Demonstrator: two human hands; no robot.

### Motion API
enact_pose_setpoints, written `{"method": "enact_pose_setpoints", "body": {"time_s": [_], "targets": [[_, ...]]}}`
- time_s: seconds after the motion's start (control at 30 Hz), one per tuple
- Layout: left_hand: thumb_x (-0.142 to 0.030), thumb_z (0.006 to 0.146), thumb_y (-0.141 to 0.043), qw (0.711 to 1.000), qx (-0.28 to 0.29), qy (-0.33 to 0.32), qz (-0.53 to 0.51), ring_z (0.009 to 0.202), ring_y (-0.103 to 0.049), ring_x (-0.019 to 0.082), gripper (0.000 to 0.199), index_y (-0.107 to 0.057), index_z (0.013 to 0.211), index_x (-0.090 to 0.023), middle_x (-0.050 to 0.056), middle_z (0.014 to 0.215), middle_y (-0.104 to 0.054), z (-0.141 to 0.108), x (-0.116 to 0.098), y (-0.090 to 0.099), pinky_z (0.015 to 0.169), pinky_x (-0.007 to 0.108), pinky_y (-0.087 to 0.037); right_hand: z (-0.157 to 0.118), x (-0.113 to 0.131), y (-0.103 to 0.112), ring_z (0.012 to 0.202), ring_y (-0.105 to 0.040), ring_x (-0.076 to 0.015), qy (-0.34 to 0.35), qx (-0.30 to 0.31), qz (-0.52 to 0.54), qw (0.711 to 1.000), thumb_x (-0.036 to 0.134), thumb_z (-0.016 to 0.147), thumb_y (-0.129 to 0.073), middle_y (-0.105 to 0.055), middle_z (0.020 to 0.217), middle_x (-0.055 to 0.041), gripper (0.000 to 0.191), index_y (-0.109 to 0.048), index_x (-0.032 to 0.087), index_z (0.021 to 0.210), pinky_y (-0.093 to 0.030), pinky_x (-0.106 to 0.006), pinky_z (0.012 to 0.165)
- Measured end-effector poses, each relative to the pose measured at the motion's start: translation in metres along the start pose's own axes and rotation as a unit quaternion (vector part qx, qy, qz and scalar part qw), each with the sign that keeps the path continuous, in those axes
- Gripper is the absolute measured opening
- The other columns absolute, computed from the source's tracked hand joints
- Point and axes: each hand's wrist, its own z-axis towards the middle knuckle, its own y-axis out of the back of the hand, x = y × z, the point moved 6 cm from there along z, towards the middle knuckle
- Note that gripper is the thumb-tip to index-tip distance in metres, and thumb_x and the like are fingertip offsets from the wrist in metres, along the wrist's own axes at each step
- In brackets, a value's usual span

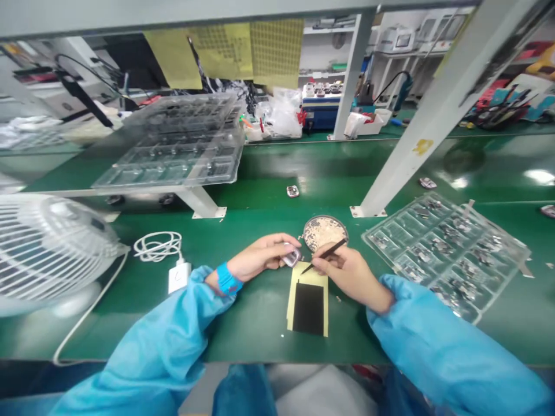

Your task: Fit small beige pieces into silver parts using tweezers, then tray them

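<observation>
My left hand (267, 252) is closed on a small rounded device housing (292, 255), pinched between thumb and fingers. Dark tweezers (326, 254) are gripped in my right hand (340, 267). Their tip points down and left, over the top of a yellow backing sheet (290, 315). A black rectangle (309, 309) covers much of that sheet. Just beyond my hands stands a round dish (325, 231) filled with small pale pieces. Fine detail on the housing is too small to make out.
At right lies a clear compartment tray (401, 254) with small metallic parts. A white fan (56, 248) and a charger (178, 277) with coiled cable are at left. Another small housing (293, 191) lies farther back. Stacked clear trays (173, 156) rest on a raised shelf; a slanted post (416, 133) rises at right.
</observation>
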Motion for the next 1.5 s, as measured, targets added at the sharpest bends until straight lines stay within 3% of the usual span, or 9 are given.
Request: {"method": "enact_pose_setpoints", "body": {"time_s": [0.2, 0.43, 0.53, 0.6, 0.73, 0.83, 1.5], "targets": [[-0.034, 0.085, -0.069, 0.988, 0.04, -0.035, 0.148, 0.077, -0.065, 0.016, 0.029, -0.065, 0.104, -0.013, 0.006, 0.084, -0.071, -0.012, 0.011, -0.002, 0.071, 0.027, -0.05, -0.003, -0.01, -0.008, 0.073, -0.07, -0.0184, 0.004, 0.006, -0.056, 0.998, 0.041, 0.087, -0.07, -0.072, 0.085, -0.0045, 0.022, -0.067, 0.02, 0.095, -0.059, -0.031, 0.069], [-0.026, 0.087, -0.062, 0.945, -0.005, -0.094, 0.314, 0.074, -0.063, 0.015, 0.024, -0.072, 0.107, -0.018, 0.003, 0.085, -0.072, -0.017, 0.012, -0.006, 0.067, 0.024, -0.047, -0.003, -0.002, -0.01, 0.077, -0.071, -0.0189, 0.025, 0.017, -0.083, 0.996, 0.036, 0.088, -0.069, -0.073, 0.084, -0.0047, 0.016, -0.069, 0.02, 0.089, -0.059, -0.03, 0.069], [-0.025, 0.087, -0.06, 0.939, -0.021, -0.092, 0.331, 0.07, -0.062, 0.015, 0.027, -0.073, 0.109, -0.019, 0.002, 0.083, -0.072, -0.017, 0.014, -0.006, 0.063, 0.023, -0.045, -0.004, 0.0, -0.005, 0.072, -0.073, -0.0182, 0.028, -0.002, -0.017, 0.999, 0.034, 0.089, -0.069, -0.073, 0.08, -0.0038, 0.014, -0.067, 0.02, 0.09, -0.061, -0.031, 0.069], [-0.025, 0.086, -0.059, 0.935, -0.029, -0.089, 0.341, 0.065, -0.06, 0.013, 0.028, -0.074, 0.111, -0.02, 0.002, 0.081, -0.072, -0.015, 0.016, -0.005, 0.059, 0.022, -0.042, -0.005, 0.007, 0.0, 0.074, -0.074, -0.0183, 0.066, -0.029, -0.01, 0.997, 0.03, 0.09, -0.069, -0.074, 0.084, -0.004, 0.01, -0.067, 0.021, 0.091, -0.061, -0.032, 0.072], [-0.022, 0.085, -0.057, 0.931, -0.04, -0.08, 0.353, 0.058, -0.054, 0.012, 0.031, -0.073, 0.112, -0.021, 0.001, 0.077, -0.072, -0.013, 0.02, -0.004, 0.053, 0.021, -0.036, -0.011, 0.026, 0.0, 0.089, -0.073, -0.0202, 0.186, -0.048, -0.116, 0.974, 0.02, 0.086, -0.072, -0.075, 0.091, -0.0052, 0.004, -0.072, 0.021, 0.09, -0.059, -0.036, 0.085], [-0.021, 0.085, -0.056, 0.934, -0.043, -0.077, 0.346, 0.057, -0.054, 0.012, 0.032, -0.073, 0.112, -0.02, 0.001, 0.075, -0.071, -0.012, 0.023, -0.004, 0.052, 0.021, -0.035, -0.016, 0.033, -0.007, 0.087, -0.073, -0.0201, 0.224, -0.038, -0.149, 0.962, 0.015, 0.083, -0.074, -0.076, 0.09, -0.0049, 0.009, -0.073, 0.022, 0.09, -0.059, -0.036, 0.084], [-0.022, 0.085, -0.056, 0.936, -0.053, -0.077, 0.339, 0.057, -0.055, 0.012, 0.031, -0.073, 0.11, -0.021, 0.0, 0.075, -0.072, -0.012, 0.027, -0.004, 0.053, 0.022, -0.037, -0.019, 0.029, -0.012, 0.089, -0.072, -0.0196, 0.244, -0.014, -0.175, 0.954, 0.011, 0.083, -0.073, -0.076, 0.093, -0.0037, 0.017, -0.072, 0.023, 0.094, -0.06, -0.035, 0.083]]}}
